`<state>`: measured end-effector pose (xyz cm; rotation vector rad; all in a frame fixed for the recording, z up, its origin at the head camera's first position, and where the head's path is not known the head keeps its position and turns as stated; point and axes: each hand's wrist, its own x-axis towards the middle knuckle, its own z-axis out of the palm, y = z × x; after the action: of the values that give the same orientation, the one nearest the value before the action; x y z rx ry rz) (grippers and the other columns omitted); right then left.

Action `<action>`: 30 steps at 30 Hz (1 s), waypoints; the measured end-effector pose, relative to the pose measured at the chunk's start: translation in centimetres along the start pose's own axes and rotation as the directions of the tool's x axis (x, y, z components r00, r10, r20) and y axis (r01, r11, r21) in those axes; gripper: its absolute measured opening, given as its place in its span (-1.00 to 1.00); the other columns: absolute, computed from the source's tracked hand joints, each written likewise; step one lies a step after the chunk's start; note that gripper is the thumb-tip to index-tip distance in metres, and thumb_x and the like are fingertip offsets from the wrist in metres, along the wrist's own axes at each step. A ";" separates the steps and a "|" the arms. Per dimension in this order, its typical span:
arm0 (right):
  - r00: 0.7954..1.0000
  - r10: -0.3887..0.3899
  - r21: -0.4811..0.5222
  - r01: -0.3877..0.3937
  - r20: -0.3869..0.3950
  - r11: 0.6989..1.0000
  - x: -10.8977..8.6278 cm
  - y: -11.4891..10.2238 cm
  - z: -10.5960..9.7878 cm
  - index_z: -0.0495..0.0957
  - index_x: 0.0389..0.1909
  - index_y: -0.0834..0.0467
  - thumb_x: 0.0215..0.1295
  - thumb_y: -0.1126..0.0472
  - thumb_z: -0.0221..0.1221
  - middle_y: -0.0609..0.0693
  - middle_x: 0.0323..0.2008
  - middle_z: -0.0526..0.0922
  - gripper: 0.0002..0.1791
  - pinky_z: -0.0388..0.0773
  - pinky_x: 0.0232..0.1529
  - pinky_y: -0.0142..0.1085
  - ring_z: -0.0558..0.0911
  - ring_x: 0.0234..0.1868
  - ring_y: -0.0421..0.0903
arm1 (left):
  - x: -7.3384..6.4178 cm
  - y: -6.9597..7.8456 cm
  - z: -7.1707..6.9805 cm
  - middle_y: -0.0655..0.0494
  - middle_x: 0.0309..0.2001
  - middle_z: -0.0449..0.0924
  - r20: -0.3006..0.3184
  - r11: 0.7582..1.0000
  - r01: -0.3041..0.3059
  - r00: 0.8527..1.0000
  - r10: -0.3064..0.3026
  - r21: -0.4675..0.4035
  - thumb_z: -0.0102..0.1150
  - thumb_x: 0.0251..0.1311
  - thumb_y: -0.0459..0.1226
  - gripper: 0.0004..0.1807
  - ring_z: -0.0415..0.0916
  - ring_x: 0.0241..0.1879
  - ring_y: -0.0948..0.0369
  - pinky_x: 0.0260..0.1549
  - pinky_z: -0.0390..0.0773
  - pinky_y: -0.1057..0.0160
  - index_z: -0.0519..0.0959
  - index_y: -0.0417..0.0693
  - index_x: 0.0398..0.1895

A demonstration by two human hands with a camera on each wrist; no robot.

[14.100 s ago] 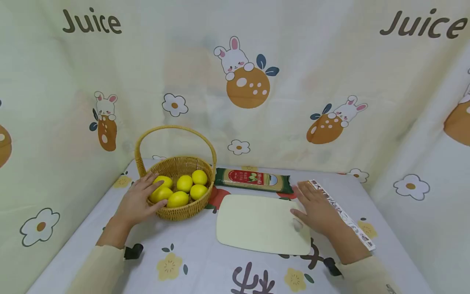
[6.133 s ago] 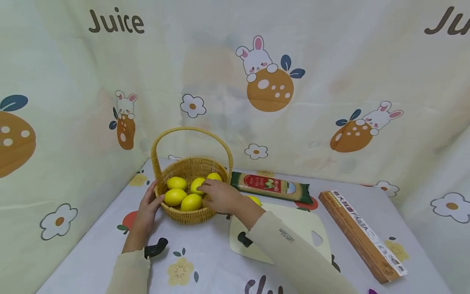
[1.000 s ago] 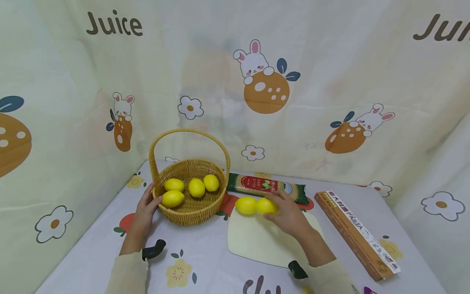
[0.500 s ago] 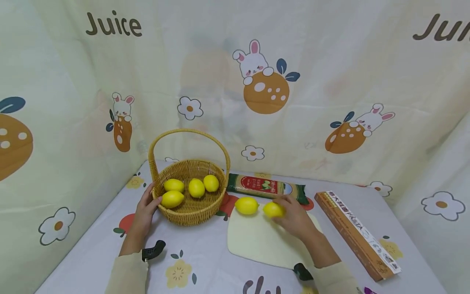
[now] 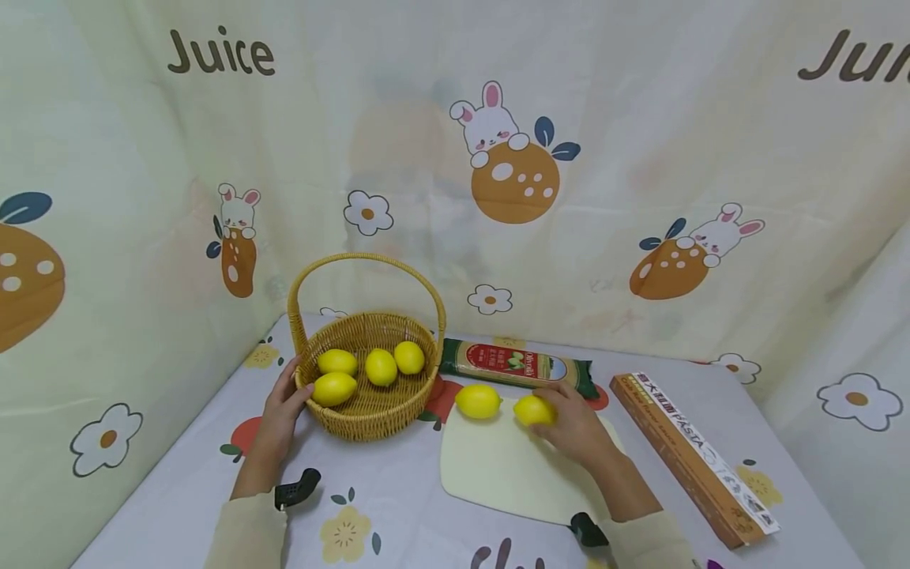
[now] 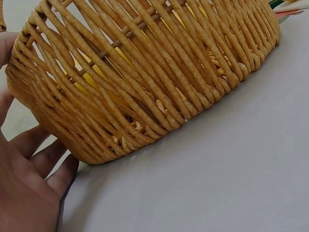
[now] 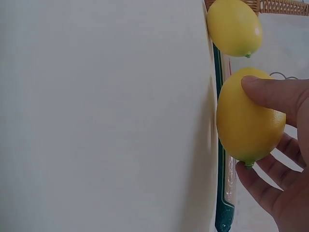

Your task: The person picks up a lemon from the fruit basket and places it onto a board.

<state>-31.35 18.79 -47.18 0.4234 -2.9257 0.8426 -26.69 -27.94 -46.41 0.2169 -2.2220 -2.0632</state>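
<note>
At the left of the head view, my left hand [image 5: 273,423] holds the side of a wicker basket [image 5: 366,424], thumb at its rim and the other fingers along the outer wall. Several yellow lemons [image 5: 334,389] lie inside it. A cream cutting board [image 5: 501,466] lies right of the basket. Over its far part, my right hand [image 5: 577,431] holds a lemon [image 5: 532,410]; the right wrist view shows the thumb on the lemon [image 7: 248,123] and fingertips by its green tip. Another lemon [image 5: 478,401] rests at the board's far left corner, a small gap from the held one.
Behind the board lies a green spaghetti packet [image 5: 515,363] with a red label. A long brown pasta box [image 5: 693,458] lies at an angle on the right. A patterned cloth [image 5: 398,506] covers the table, and printed curtains [image 5: 604,118] enclose the back and sides.
Earlier, more lemons were in the basket; two are now at the board. Over the last second my right hand shifted its lemon slightly right, away from the other. My left hand stayed at the basket.
</note>
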 end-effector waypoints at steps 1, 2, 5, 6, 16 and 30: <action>1.000 0.002 0.003 -0.002 -0.001 1.000 0.0 0.1 0.0 0.52 0.21 0.08 0.07 0.11 0.44 0.03 0.18 0.38 -0.37 0.36 0.18 0.16 0.44 0.14 0.13 | 0.0 0.0 0.0 0.00 0.54 -0.14 0.001 1.000 0.000 1.000 0.000 -0.001 0.03 0.40 -0.09 -0.24 -0.17 0.49 0.05 0.38 -0.02 -0.05 -0.07 0.25 0.57; 1.000 0.004 0.007 -0.004 -0.001 1.000 -0.1 0.1 0.0 0.53 0.20 0.08 0.07 0.11 0.44 0.03 0.18 0.38 -0.38 0.37 0.18 0.16 0.44 0.14 0.13 | 0.1 -0.1 0.0 0.01 0.54 -0.14 0.001 1.000 0.001 1.000 -0.001 -0.003 0.03 0.40 -0.09 -0.24 -0.17 0.49 0.05 0.38 -0.02 -0.05 -0.07 0.26 0.57; 1.000 0.006 0.013 -0.006 -0.004 1.000 -0.2 0.2 -0.1 0.53 0.19 0.08 0.06 0.12 0.44 0.04 0.18 0.39 -0.38 0.37 0.19 0.15 0.44 0.13 0.13 | 1.0 -1.3 -0.1 0.05 0.54 -0.14 -0.005 1.000 -0.004 1.000 0.004 -0.007 0.01 0.41 -0.10 -0.26 -0.17 0.49 0.07 0.38 -0.02 -0.05 -0.07 0.34 0.56; 1.000 0.010 0.014 -0.010 -0.006 1.000 -0.2 0.2 -0.2 0.54 0.19 0.08 0.06 0.12 0.45 0.04 0.18 0.39 -0.38 0.36 0.19 0.15 0.44 0.13 0.13 | 1.3 -1.7 -0.1 0.07 0.54 -0.14 -0.008 1.000 -0.005 1.000 0.005 -0.005 0.01 0.42 -0.10 -0.27 -0.17 0.49 0.08 0.38 -0.02 -0.05 -0.06 0.37 0.56; 1.000 0.028 0.017 -0.028 0.015 0.999 0.0 0.0 -0.1 0.49 0.25 0.12 0.07 0.12 0.44 0.06 0.19 0.38 -0.32 0.35 0.20 0.15 0.43 0.14 0.14 | 2.1 -3.3 -0.5 0.12 0.54 -0.12 -0.031 1.000 -0.021 0.999 0.021 0.022 0.01 0.41 -0.03 -0.31 -0.15 0.49 0.11 0.37 -0.01 -0.07 -0.01 0.54 0.51; 0.999 0.040 -0.009 -0.040 -0.003 0.999 -0.1 -0.1 -0.5 0.50 0.22 0.13 0.06 0.11 0.45 0.08 0.17 0.40 -0.34 0.39 0.17 0.14 0.46 0.12 0.13 | 2.1 -3.3 -0.6 0.18 0.54 -0.13 -0.027 1.000 -0.007 1.000 0.008 0.010 0.01 0.41 -0.05 -0.29 -0.17 0.49 0.13 0.37 -0.02 -0.08 -0.04 0.53 0.52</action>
<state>-31.21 19.04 -46.70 0.3636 -2.9433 0.8330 -28.59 -29.11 -49.69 0.2356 -2.2149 -2.0333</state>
